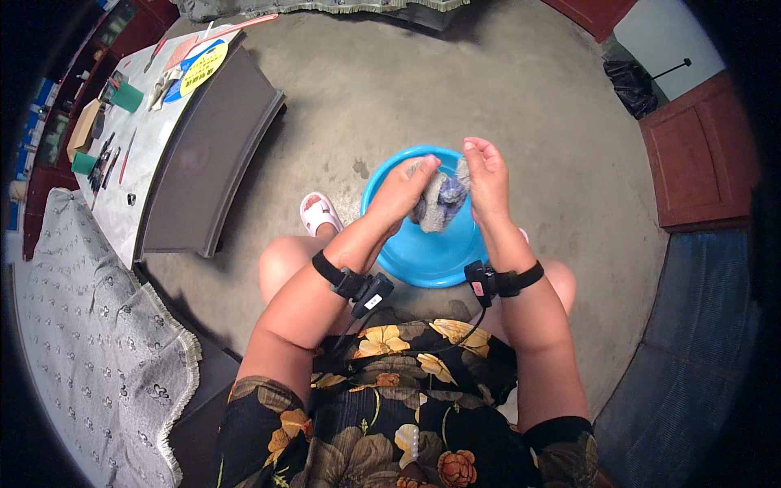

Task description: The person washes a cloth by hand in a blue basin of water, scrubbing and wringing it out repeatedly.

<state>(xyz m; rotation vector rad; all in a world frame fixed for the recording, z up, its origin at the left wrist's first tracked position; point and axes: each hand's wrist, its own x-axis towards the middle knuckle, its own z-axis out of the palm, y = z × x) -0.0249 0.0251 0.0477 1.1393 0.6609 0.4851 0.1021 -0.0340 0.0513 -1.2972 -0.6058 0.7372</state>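
A crumpled grey and blue cloth (434,210) hangs between my two hands, above a round bright-blue plastic basin (436,259). My left hand (399,189) is closed around the bunched left side of the cloth, thumb on top. On the other side, my right hand (488,180) pinches a grey end of it, with thumb and forefinger pressed together. The lower folds dangle over the basin without touching its floor as far as I can see. The basin rests on the concrete floor (518,91) between my feet.
To the left stands a table (165,131) carrying a green cup (127,96), a blue and yellow fan (196,70), a pink fly swatter (235,27) and several pens. A patterned fabric cover (104,341) drapes a seat at lower left. A black plastic bag (631,88) and reddish-brown cabinet (701,158) are at right.
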